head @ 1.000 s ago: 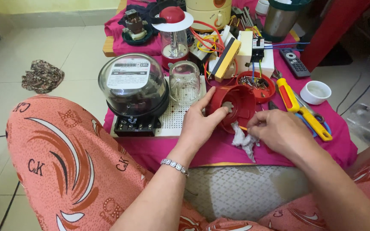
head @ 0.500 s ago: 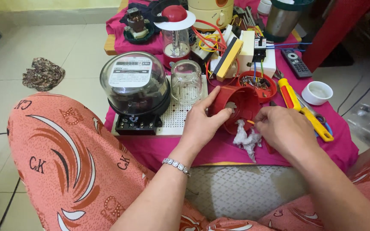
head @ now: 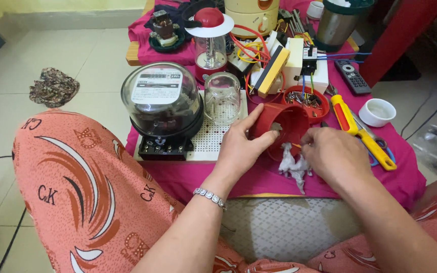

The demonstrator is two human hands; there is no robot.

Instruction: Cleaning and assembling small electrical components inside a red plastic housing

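On the magenta cloth (head: 259,179), the left hand (head: 238,149) gripped the red round plastic housing (head: 281,126), tipped on its side, mouth facing right. The right hand (head: 332,156), fingers curled, hovered just right of that mouth over crumpled white tissue (head: 293,166); whether it pinched anything could not be told.

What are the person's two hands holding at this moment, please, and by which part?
The left hand grips the red cup-shaped housing by its rim and outer side wall. The right hand pinches crumpled white paper at its top.
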